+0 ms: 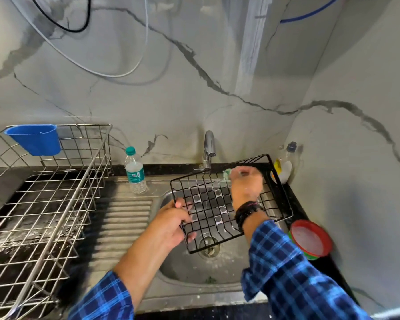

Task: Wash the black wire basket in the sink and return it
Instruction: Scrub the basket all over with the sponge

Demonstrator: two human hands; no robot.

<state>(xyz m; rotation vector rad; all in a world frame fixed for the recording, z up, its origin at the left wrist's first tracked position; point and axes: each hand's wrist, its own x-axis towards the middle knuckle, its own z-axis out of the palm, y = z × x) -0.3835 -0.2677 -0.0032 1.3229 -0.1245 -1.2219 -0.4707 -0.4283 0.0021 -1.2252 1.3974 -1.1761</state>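
The black wire basket (211,211) hangs tilted over the steel sink (183,271), under the tap (208,147). My left hand (171,224) grips the basket's left rim. My right hand (246,183) is inside the basket near its far edge, blurred, closed on a small green scrubber (226,173) pressed against the wires. A thin stream of water falls from the tap onto the basket.
A large steel dish rack (44,204) with a blue plastic cup (36,139) fills the left counter. A water bottle (135,170) stands behind the drainboard. A dish-soap bottle (285,165) is in the back right corner; a red-rimmed tub (310,239) sits right of the sink.
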